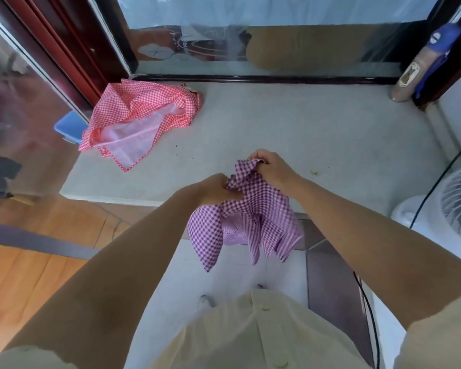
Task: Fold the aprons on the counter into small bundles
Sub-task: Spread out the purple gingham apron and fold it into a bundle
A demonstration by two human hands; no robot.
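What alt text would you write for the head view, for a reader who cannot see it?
A person's left hand and right hand grip a bunched purple checked apron above the near edge of a grey counter. A crumpled red checked apron lies at its far left.

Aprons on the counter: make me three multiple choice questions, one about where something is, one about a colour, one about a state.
1. Where does the red checked apron lie?
A) far left of the counter
B) on the floor
C) over the fan

2. What colour is the held apron?
A) blue
B) purple
C) green

3. How is that apron held?
A) spread flat
B) gripped by the left hand and right hand, hanging down
C) by one hand only

Answers:
1 A, it lies crumpled near the counter's far left corner.
2 B, its checks are purple and white.
3 B, both hands clutch its bunched top.
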